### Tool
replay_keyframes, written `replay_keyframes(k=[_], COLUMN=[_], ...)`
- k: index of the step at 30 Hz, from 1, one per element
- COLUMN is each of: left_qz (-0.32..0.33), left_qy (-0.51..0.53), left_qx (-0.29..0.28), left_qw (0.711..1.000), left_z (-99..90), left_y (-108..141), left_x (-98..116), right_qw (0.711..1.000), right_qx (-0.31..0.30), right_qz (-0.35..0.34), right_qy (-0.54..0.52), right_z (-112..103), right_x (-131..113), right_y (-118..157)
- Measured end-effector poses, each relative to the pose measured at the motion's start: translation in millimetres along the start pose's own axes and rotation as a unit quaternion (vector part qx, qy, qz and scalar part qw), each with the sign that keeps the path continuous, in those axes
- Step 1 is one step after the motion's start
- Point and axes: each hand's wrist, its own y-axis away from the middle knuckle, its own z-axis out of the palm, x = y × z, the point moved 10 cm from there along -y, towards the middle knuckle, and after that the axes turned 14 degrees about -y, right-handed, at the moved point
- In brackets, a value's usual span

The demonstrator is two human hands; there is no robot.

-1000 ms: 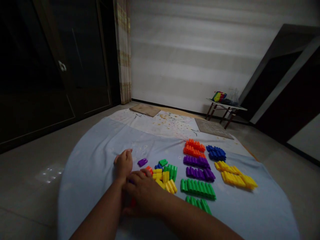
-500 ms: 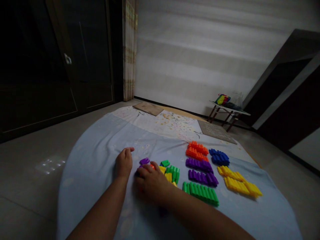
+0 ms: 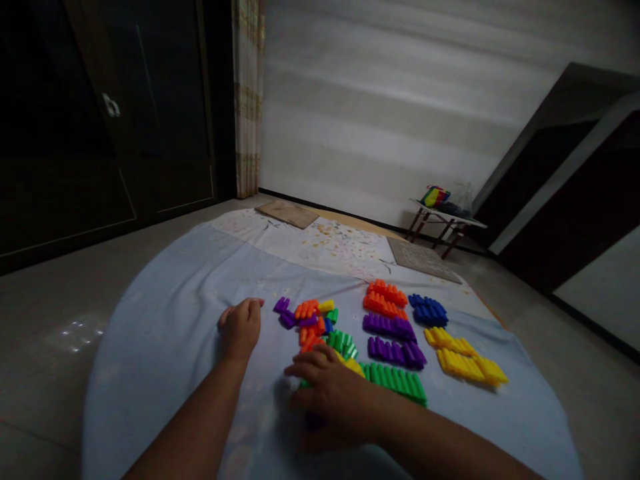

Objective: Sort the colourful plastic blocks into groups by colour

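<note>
My left hand [image 3: 241,329] rests on the cloth left of a loose pile of plastic building blocks, its fingers loosely bent and apart, with nothing visible in it. My right hand [image 3: 330,387] reaches over the near end of the pile, fingers spread, palm down. Yellow blocks [image 3: 354,366] show just beyond its knuckles, and something dark purple is partly hidden beneath it. In the pile lie orange blocks [image 3: 307,309], purple blocks [image 3: 287,319], green blocks [image 3: 341,342] and a bit of blue [image 3: 328,325].
To the right stand joined rows: orange [image 3: 385,299], purple [image 3: 397,352], green [image 3: 399,383], blue [image 3: 428,311] and yellow [image 3: 465,363]. A light blue tablecloth [image 3: 175,320] covers the table. Mats [image 3: 287,213] lie at its far side; a small side table [image 3: 445,215] stands behind.
My right hand has drawn back toward me from the middle of the pile, uncovering orange and purple blocks. My left hand stays beside the pile, its fingers slightly shifted. The view has turned slightly.
</note>
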Motion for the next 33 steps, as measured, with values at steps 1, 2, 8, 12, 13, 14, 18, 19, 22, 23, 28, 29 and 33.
replay_keyframes(k=[1,2,8,12,13,14,18,19,22,23,28,29,33], left_qz=[0.003,0.004,0.002,-0.003,-0.002,0.0,0.006,0.007,0.007,0.006,0.009,0.009,0.014], left_qy=[-0.011,-0.019,-0.028,-0.017,-0.018,-0.02,-0.029,-0.03,-0.031,-0.031,-0.032,-0.032,-0.028], left_qx=[-0.001,-0.003,-0.016,-0.011,-0.01,-0.01,-0.011,-0.011,-0.008,-0.008,-0.005,-0.005,-0.008], left_qw=[1.0,1.0,0.999,1.0,1.0,1.0,0.999,0.999,0.999,0.999,0.999,0.999,0.999], left_z=[-0.8,-1.4,0.0,-0.2,-0.3,-0.2,1.0,1.4,1.7,1.6,0.2,0.0,0.2], left_y=[0.4,0.7,-0.9,-1.7,-1.7,-1.7,-2.1,-2.3,-2.6,-2.6,-2.2,-2.3,-2.9], left_x=[1.6,2.6,2.9,1.8,2.1,2.4,2.3,2.1,1.5,1.3,3.3,3.4,4.0], right_qw=[1.0,0.999,0.994,0.976,0.973,0.97,0.956,0.955,0.953,0.951,0.948,0.948,0.947], right_qx=[-0.022,-0.035,0.049,0.156,0.16,0.154,0.074,0.053,0.008,0.0,-0.012,-0.011,-0.001], right_qz=[-0.01,-0.012,0.097,0.15,0.166,0.189,0.28,0.288,0.293,0.298,0.309,0.307,0.311], right_qy=[0.001,0.004,0.012,-0.008,-0.009,-0.006,0.037,0.049,0.075,0.08,0.08,0.082,0.084], right_z=[8.0,13.3,-15.6,-65.1,-72.3,-76.3,-64.7,-57.3,-35.2,-30.0,-22.8,-23.4,-24.4], right_x=[-3.4,-2.4,54.5,76.0,79.5,83.8,99.6,101.5,105.9,108.3,120.0,121.4,126.9], right_y=[2.0,2.2,-8.9,15.9,25.5,35.4,65.6,68.3,66.6,64.6,48.5,43.5,21.7])
